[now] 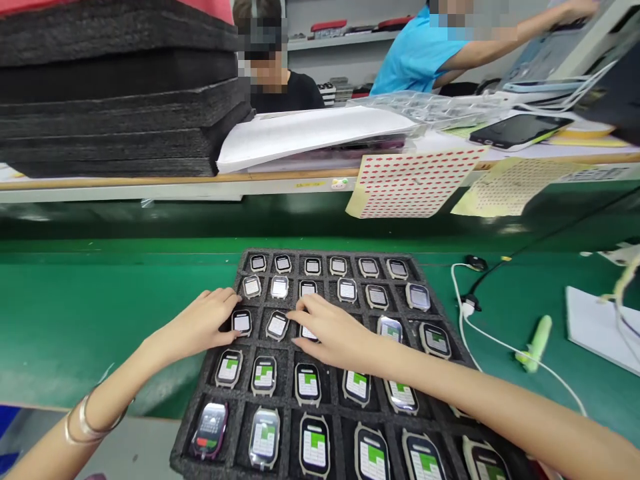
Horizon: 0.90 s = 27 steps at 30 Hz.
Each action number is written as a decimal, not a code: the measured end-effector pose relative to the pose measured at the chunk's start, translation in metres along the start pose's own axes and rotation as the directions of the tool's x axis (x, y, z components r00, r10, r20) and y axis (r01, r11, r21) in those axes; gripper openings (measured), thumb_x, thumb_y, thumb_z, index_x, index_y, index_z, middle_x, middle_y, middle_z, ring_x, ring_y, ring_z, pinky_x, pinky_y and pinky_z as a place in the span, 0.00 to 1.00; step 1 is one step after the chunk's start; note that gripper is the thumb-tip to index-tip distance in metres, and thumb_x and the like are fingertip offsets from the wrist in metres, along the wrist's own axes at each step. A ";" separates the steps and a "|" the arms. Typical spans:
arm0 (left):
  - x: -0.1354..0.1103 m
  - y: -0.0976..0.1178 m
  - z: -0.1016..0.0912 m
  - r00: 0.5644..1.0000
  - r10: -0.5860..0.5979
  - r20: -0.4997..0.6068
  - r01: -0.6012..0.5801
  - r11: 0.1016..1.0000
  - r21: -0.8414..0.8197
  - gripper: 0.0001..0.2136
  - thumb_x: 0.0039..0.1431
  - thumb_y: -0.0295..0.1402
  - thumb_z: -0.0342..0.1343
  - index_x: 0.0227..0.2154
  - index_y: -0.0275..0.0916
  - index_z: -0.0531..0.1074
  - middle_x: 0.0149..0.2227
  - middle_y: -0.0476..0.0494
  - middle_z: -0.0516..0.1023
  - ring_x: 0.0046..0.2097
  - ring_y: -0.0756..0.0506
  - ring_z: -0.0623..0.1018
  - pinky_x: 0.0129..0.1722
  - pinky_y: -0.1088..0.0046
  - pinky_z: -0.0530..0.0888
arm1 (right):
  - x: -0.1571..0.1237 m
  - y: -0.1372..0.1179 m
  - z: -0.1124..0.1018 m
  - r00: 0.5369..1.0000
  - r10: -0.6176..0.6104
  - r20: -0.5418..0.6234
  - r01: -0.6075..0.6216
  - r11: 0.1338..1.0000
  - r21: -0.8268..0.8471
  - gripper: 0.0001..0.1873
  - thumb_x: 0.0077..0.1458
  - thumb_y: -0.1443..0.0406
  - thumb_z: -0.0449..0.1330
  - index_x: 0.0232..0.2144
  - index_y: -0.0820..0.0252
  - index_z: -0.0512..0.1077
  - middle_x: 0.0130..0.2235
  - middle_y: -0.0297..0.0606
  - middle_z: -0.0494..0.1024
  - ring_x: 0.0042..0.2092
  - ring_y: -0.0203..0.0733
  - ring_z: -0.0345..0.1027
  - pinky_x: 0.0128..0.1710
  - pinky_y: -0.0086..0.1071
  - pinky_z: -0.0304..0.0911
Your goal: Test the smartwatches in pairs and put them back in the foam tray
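A dark foam tray [327,280] lies on the green table and holds several small watch units with lit screens, one per pocket. My left hand [203,323] rests on the tray's left side, fingers curled over a watch unit [241,322] in the third row. My right hand [333,330] lies over the middle of the tray, fingers stretched leftward and touching a tilted watch unit [277,325] and another one under the fingertips. Neither hand lifts anything clear of the tray. Bracelets circle my left wrist [90,420].
A white cable [493,340] and a pale green tool [536,343] lie right of the tray, with a white sheet [595,327] beyond. A raised shelf carries stacked dark foam [115,87], white sheets, red-dot sticker sheets [415,183] and a tablet [517,130]. Two people sit behind it.
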State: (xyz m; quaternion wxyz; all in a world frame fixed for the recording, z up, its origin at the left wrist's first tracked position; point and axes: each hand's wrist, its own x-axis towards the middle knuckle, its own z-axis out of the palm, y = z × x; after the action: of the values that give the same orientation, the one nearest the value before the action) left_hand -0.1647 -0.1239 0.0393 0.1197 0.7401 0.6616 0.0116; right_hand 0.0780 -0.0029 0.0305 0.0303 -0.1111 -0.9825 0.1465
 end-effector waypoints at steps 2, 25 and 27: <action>-0.007 -0.002 0.002 0.999 -0.015 0.034 0.013 0.999 0.049 0.14 0.58 0.35 0.52 0.45 0.35 0.68 0.43 0.36 0.73 0.45 0.37 0.72 0.44 0.60 0.68 | 0.024 -0.009 0.007 0.998 0.052 0.027 -0.050 0.997 -0.063 0.12 0.59 0.64 0.57 0.40 0.68 0.72 0.41 0.48 0.70 0.44 0.51 0.65 0.41 0.40 0.66; -0.003 0.009 0.008 1.000 0.012 -0.013 -0.015 0.964 -0.266 0.14 0.51 0.32 0.61 0.40 0.35 0.70 0.39 0.40 0.72 0.37 0.41 0.75 0.32 0.67 0.74 | 0.044 -0.018 0.023 0.985 -0.119 0.127 0.126 0.991 -0.049 0.17 0.51 0.60 0.66 0.38 0.70 0.73 0.38 0.50 0.73 0.41 0.55 0.68 0.36 0.41 0.68; 0.000 0.007 0.006 0.990 -0.049 -0.130 -0.037 0.804 -0.593 0.16 0.51 0.35 0.62 0.43 0.36 0.70 0.41 0.40 0.72 0.39 0.42 0.75 0.32 0.70 0.75 | 0.046 -0.011 0.023 0.981 -0.151 0.119 0.155 0.988 -0.019 0.19 0.51 0.59 0.66 0.40 0.68 0.73 0.39 0.48 0.73 0.42 0.53 0.69 0.38 0.41 0.68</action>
State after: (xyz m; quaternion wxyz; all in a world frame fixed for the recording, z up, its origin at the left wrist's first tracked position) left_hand -0.1564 -0.1256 0.0350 0.2989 0.6608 0.6338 0.2689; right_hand 0.0288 -0.0092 0.0133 -0.0178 -0.0269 -0.9902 0.1362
